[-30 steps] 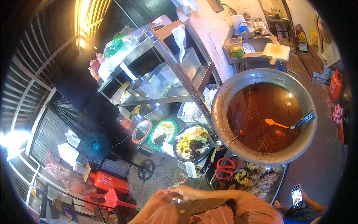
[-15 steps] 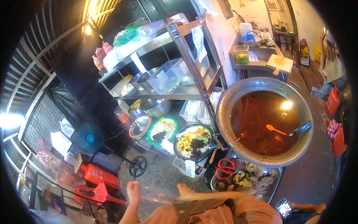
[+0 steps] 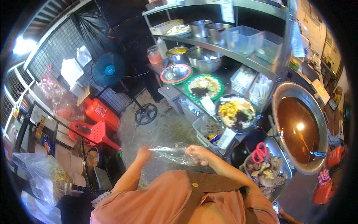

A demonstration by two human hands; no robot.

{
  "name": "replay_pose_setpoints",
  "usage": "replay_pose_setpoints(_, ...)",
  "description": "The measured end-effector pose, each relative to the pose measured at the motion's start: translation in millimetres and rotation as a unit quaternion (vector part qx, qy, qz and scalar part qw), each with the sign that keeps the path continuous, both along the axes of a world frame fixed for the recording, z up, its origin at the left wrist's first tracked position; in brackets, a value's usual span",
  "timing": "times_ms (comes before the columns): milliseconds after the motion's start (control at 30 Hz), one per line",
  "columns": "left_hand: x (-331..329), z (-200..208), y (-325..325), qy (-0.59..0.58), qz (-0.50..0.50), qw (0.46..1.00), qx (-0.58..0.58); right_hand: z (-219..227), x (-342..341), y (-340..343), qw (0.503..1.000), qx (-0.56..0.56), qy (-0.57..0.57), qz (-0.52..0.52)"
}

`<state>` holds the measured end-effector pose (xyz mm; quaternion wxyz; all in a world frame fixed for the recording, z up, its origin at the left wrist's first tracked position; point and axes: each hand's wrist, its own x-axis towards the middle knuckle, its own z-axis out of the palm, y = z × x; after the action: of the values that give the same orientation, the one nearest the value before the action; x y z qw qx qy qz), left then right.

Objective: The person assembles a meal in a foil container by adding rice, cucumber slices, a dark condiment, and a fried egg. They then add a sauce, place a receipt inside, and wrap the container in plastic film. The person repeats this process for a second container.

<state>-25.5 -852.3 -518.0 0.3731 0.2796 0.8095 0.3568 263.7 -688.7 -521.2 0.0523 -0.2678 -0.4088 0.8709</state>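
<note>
A thin, clear plastic film (image 3: 169, 154) is stretched between my two hands in front of my body; whether it is a bag or a sheet I cannot make out. My left hand (image 3: 143, 154) pinches one end of it. The other end is in the closed fingers of my right hand (image 3: 199, 153), where the film bunches and hangs a little. Ahead and to the right stand a black-rimmed platter (image 3: 236, 114) of yellow, white and dark food and a green-rimmed platter (image 3: 204, 88) of white and dark food. My hands are apart from both.
A red-rimmed tray (image 3: 176, 74) and a steel bowl (image 3: 205, 61) stand under the metal shelf (image 3: 209, 43). At right are a large pot (image 3: 321, 164) of brown liquid and a meat tray with red-handled scissors (image 3: 258, 152). A red chair (image 3: 87, 133), gas cylinder (image 3: 100, 112) and fan (image 3: 108, 70) are at left.
My view has turned right-to-left, so the shelf and pot now sit farther right. Both hands have come up from the lower edge, still holding the film between them.
</note>
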Motion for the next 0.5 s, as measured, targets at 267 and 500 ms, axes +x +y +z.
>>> replay_pose_setpoints(267, -79.3, 9.5, -13.9, -0.627, 0.002, 0.771, 0.116, -117.2, -121.6, -1.4, 0.938, 0.035, -0.241, -0.246)
replay_pose_setpoints(500, -184.5, -74.1, 27.3, -0.118, 0.072, 0.988, -0.074, -37.4, -189.2, 20.7, 0.976, -0.205, 0.01, -0.079)
